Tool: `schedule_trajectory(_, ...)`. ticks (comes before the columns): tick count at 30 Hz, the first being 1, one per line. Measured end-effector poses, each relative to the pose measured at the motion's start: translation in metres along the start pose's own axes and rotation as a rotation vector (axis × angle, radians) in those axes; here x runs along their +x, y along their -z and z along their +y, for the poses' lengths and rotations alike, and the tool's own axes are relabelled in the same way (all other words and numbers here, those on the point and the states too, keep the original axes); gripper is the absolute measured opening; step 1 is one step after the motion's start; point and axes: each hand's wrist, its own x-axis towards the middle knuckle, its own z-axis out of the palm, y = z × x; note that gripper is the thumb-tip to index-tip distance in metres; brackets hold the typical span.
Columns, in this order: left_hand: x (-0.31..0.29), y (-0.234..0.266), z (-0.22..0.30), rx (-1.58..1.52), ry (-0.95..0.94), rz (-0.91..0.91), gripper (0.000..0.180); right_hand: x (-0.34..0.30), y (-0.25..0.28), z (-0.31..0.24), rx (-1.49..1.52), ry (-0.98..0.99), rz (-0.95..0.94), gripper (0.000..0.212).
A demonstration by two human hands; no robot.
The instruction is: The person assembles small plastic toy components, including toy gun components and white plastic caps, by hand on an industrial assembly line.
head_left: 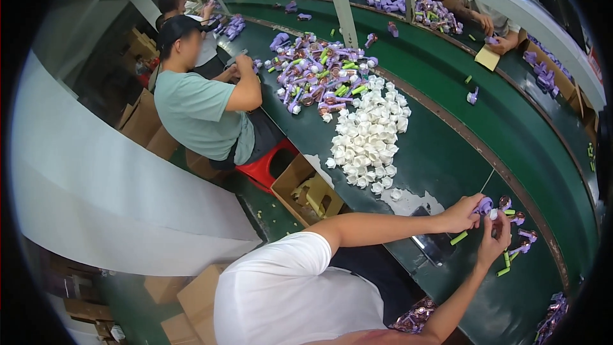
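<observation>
My left hand [461, 215] is closed around a small purple plastic piece [484, 205] at the right side of the green worktable. The fingertips of my right hand [494, 240] pinch a white flower-shaped part [493, 214] right against that piece; I cannot tell whether the two are joined. Just beyond my hands lie purple and rose-gold pieces [518, 218]. More purple pieces [527, 236] and a few light-green cylinders [504, 271] rest to the right of my right hand. Beside my left hand is another light-green cylinder [458, 238].
A dark phone [434, 249] lies near the table edge. White flower parts [367, 134] and mixed purple pieces [313, 70] are heaped farther along. A green conveyor belt [440, 76] curves behind a metal post [340, 6]. Co-workers sit left [195, 99] and across the belt.
</observation>
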Motion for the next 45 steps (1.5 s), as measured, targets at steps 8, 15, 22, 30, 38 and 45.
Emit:
schedule_trajectory(8, -0.001, 0.003, -0.008, 0.218, -0.07, 0.033, 0.031, -0.002, -0.004, 0.004, 0.027, 0.048, 0.009, 0.03)
schedule_trajectory(15, -0.005, 0.006, 0.007, 0.288, -0.058, 0.001, 0.024, 0.002, -0.009, -0.021, -0.03, 0.065, -0.014, 0.027)
schedule_trajectory(22, -0.004, 0.013, 0.021, 0.063, -0.072, -0.095, 0.019, -0.003, -0.012, -0.028, -0.093, 0.216, 0.011, 0.03)
schedule_trajectory(30, -0.016, 0.017, 0.014, 0.301, -0.229, 0.082, 0.033, 0.0, -0.017, -0.037, 0.269, -0.117, -0.122, 0.041)
schedule_trajectory(38, -0.024, 0.018, 0.028, 0.221, -0.247, 0.125, 0.029, -0.015, -0.035, -0.01, 0.657, -0.296, -0.143, 0.057)
schedule_trajectory(45, -0.036, 0.03, 0.03, 0.143, -0.151, 0.215, 0.028, -0.014, -0.049, -0.024, 0.537, -0.254, -0.186, 0.042)
